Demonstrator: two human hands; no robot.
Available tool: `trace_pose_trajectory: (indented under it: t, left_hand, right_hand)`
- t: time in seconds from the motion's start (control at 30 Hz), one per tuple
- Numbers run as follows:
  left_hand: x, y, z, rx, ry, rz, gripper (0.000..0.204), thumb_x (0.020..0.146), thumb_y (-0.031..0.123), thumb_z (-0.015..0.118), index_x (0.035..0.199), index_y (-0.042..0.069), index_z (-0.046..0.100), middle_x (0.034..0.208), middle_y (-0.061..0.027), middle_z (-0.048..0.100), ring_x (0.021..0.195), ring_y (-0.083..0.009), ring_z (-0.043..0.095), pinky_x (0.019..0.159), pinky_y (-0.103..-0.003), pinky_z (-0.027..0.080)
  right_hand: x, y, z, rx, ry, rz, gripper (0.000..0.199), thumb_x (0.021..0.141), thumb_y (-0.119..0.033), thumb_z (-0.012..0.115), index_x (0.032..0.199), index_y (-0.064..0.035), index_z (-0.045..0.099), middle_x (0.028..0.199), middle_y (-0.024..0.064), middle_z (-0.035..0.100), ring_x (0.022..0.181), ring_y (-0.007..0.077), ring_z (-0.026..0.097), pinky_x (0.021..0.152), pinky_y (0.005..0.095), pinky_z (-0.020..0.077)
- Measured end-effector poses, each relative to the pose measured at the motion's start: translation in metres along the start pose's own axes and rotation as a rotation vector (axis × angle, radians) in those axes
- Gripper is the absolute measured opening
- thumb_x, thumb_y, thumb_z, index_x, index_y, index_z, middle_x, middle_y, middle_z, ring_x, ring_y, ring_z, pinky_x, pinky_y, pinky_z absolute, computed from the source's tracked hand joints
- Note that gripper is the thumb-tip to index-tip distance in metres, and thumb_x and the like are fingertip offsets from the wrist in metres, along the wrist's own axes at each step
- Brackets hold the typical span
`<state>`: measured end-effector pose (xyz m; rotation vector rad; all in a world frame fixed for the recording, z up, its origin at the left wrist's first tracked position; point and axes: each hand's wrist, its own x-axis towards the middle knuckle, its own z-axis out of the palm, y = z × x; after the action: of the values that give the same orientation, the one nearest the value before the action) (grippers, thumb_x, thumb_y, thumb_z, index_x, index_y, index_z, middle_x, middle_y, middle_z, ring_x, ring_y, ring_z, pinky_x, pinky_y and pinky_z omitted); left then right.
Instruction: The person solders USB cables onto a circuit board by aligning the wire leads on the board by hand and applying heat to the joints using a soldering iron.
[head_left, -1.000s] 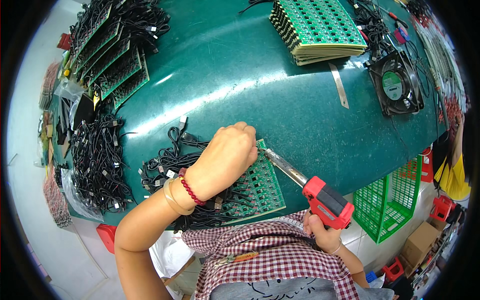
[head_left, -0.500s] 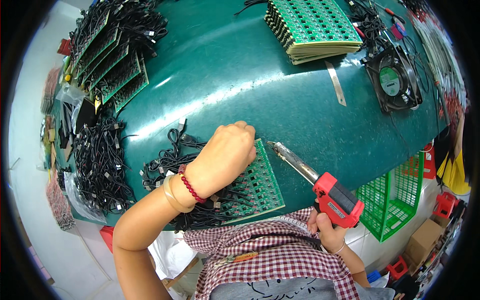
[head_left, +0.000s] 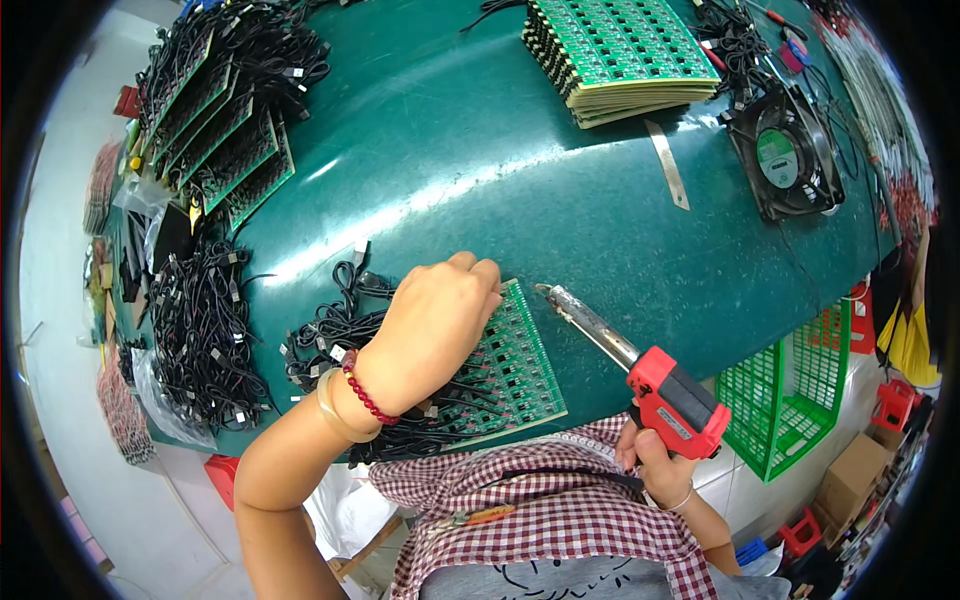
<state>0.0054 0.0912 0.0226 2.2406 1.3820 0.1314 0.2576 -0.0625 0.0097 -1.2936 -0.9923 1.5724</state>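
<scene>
My left hand (head_left: 440, 315) is closed, knuckles up, over the upper left part of a green circuit board panel (head_left: 525, 355) near the table's front edge. Its fingertips are turned down and hidden, so whatever they pinch does not show. Black USB cables (head_left: 325, 335) lie bunched beside and beneath that wrist, some with their ends on the panel. My right hand (head_left: 655, 462) grips the handle of a red and black soldering gun (head_left: 675, 405). The gun's metal tip points up and left, just right of the panel, apart from it.
Stacked circuit board panels (head_left: 625, 60) stand at the back, near a flat metal strip (head_left: 668, 165) and a black fan (head_left: 785, 155). Cable heaps (head_left: 205, 335) and tilted boards with cables (head_left: 225, 135) fill the left. A green basket (head_left: 780, 400) sits beyond the right edge.
My left hand has shifted slightly left and down, uncovering a little more of the panel's upper edge. The soldering gun and my right hand have hardly moved.
</scene>
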Motion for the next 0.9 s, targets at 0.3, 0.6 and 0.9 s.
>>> trace_pose_trajectory:
  t: [0.3, 0.6, 0.9]
  left_hand:
    - [-0.004, -0.005, 0.009, -0.105, 0.083, -0.022, 0.005, 0.082, 0.003, 0.06, 0.083, -0.001, 0.058, 0.083, -0.0179, 0.058, 0.077, -0.0376, 0.059, 0.069, -0.043, 0.047]
    - [0.004, -0.008, 0.003, -0.055, 0.004, 0.087, 0.008, 0.078, 0.003, 0.062, 0.082, 0.0, 0.056, 0.082, -0.0138, 0.055, 0.081, -0.0337, 0.058, 0.074, -0.044, 0.044]
    - [0.01, -0.012, 0.0, 0.109, -0.053, 0.239, 0.01, 0.079, 0.006, 0.064, 0.081, 0.002, 0.054, 0.084, -0.0121, 0.054, 0.082, -0.0312, 0.056, 0.074, -0.04, 0.042]
  right_hand:
    - [-0.001, -0.002, 0.006, -0.039, 0.012, 0.02, 0.035, 0.094, -0.03, 0.057, 0.089, 0.0041, 0.054, 0.067, 0.0109, 0.057, 0.054, 0.014, 0.053, 0.048, 0.0265, 0.0436]
    - [0.002, 0.003, 0.009, -0.05, -0.037, 0.037, 0.032, 0.095, -0.025, 0.055, 0.103, 0.0054, 0.05, 0.066, 0.0106, 0.056, 0.054, 0.0136, 0.053, 0.05, 0.0268, 0.0445]
    - [0.0, 0.008, 0.011, -0.039, -0.015, 0.043, 0.027, 0.094, -0.021, 0.056, 0.101, 0.0051, 0.05, 0.067, 0.0105, 0.056, 0.053, 0.0134, 0.052, 0.05, 0.0265, 0.0453]
